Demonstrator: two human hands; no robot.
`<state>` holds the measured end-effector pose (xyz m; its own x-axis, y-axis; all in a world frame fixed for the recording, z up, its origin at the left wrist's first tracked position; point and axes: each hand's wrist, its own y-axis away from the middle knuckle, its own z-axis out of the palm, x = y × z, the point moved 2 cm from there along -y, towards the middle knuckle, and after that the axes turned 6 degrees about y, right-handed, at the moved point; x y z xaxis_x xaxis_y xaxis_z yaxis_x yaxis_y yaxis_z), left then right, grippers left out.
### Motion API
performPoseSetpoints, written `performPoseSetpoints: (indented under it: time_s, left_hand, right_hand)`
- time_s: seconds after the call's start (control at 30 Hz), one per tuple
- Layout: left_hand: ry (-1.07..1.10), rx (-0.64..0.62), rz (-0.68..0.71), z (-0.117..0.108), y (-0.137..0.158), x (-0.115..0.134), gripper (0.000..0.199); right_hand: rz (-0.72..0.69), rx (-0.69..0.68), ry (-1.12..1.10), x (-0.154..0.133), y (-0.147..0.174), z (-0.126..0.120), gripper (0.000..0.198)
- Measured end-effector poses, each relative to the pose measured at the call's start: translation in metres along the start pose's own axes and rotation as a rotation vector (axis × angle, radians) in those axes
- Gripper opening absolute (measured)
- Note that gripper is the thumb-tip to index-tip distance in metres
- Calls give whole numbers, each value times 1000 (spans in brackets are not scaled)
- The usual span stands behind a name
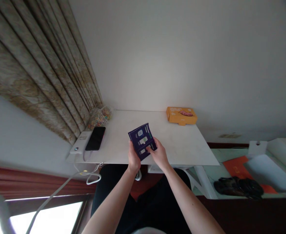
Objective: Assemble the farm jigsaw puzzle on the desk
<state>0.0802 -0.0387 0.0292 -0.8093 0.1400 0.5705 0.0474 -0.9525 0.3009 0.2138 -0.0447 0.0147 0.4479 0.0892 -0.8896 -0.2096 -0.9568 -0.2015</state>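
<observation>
You're facing a plain pale wall [169,58], with a patterned curtain [42,65] hanging down on the left. You're sitting at a white counter [184,139], its far edge running along the wall, your dark-clothed legs [155,208] showing below the near edge. Off to the right, a lower pale-green surface [219,156] is carrying an open white box [272,169], a shiny black item [238,187] (can't tell what) and an orange sheet [238,166], partly hidden.

On the counter, a yellow-orange box [182,116] is sitting at the far right, by the wall. A clear bag [100,117] of small multicoloured bits is resting in the far left corner, against the curtain. Your left hand [134,159] is gripping the booklet [140,139] by its lower left side, thumb lying along the edge. Your right hand [160,154] is pinching its lower right side, thumb pressing on the printed face; the fingers behind are mostly hidden. The booklet, dark purple with white and green print, is tilting in both hands over the middle of the counter's near half, printed side facing you. A black-screened phone [95,138] is lying face up at the left end, well apart from your hands. A white slab [80,142] is lying just left of it. A white cable [94,178] is looping below the near left edge.
</observation>
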Motion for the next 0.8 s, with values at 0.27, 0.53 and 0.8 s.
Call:
performPoseSetpoints:
  time_s: [0.27, 0.53, 0.8]
  left_hand:
    - [-317, 46, 233, -3, -1, 5, 44]
    - [-476, -58, 264, -10, -27, 21, 70]
    - [-741, -90, 414, 4, -12, 11, 37]
  right_hand:
    - [6, 31, -66, -7, 0, -4, 61]
    - [119, -418, -481, -25, -9, -23, 58]
    - [11, -295, -368, -33, -1, -1, 50]
